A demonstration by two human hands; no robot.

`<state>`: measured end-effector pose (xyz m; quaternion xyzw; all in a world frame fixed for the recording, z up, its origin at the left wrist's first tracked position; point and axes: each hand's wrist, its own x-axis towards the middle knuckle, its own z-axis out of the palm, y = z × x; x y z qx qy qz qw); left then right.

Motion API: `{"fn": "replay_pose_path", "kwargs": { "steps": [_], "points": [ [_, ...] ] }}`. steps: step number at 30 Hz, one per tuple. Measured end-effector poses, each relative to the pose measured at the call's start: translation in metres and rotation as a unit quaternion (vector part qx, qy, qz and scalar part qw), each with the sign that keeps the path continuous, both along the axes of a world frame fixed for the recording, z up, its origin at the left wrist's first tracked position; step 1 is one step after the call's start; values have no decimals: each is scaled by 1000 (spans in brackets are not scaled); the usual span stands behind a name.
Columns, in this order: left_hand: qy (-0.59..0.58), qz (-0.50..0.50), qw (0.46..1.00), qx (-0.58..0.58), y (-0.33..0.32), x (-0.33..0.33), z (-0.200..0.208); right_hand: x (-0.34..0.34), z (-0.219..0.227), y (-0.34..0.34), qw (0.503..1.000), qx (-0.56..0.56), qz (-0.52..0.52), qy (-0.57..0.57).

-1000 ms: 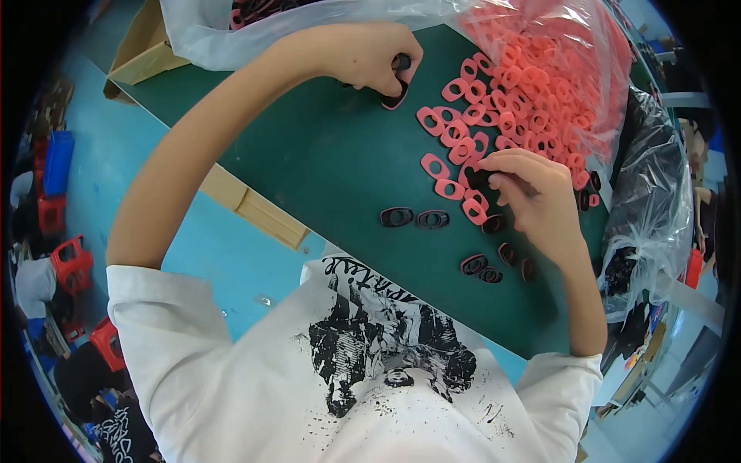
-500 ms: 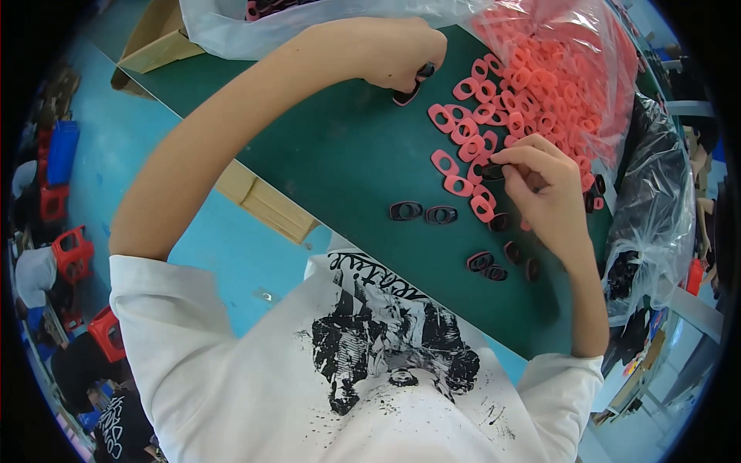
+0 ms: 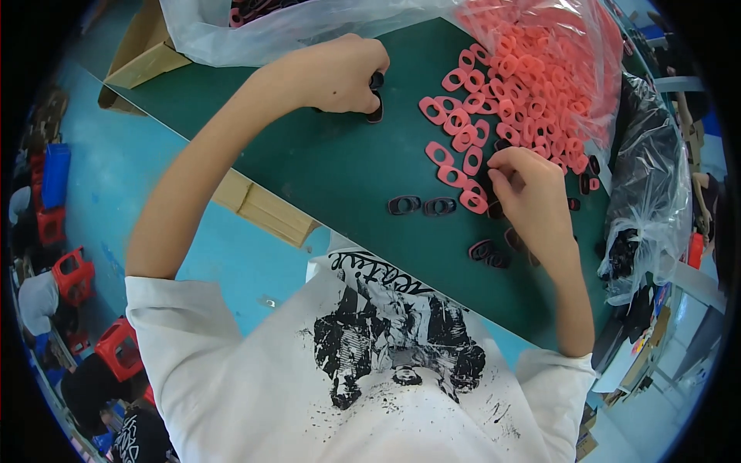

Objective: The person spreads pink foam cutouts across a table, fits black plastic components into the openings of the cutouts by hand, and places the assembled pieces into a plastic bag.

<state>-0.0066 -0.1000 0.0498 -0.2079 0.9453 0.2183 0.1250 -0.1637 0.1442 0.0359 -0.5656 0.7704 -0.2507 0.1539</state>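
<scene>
Pink oval rubber rings [image 3: 494,100] spill across the dark green flat tabletop [image 3: 324,162]; black oval rubber rings [image 3: 423,205] lie centre frame; turquoise painted floor [image 3: 123,170] at left.

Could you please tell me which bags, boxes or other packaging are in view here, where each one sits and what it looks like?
Clear bag: table's far right, open, spilling pink rings.
Second clear bag: far edge, crumpled, whitish, dark rings inside.
Dark bag: right end, shiny and crinkled.
Cardboard box: far left, brown.
</scene>
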Motion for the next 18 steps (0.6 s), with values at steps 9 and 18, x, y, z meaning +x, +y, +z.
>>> {"fn": "replay_pose_path", "kwargs": {
  "steps": [9,18],
  "points": [
    [107,16,992,71,7,13,-11,-8,20,4,986,115,108,50],
    [180,-59,977,-101,45,20,-5,2,27,6,989,92,81,86]
  ]
}}
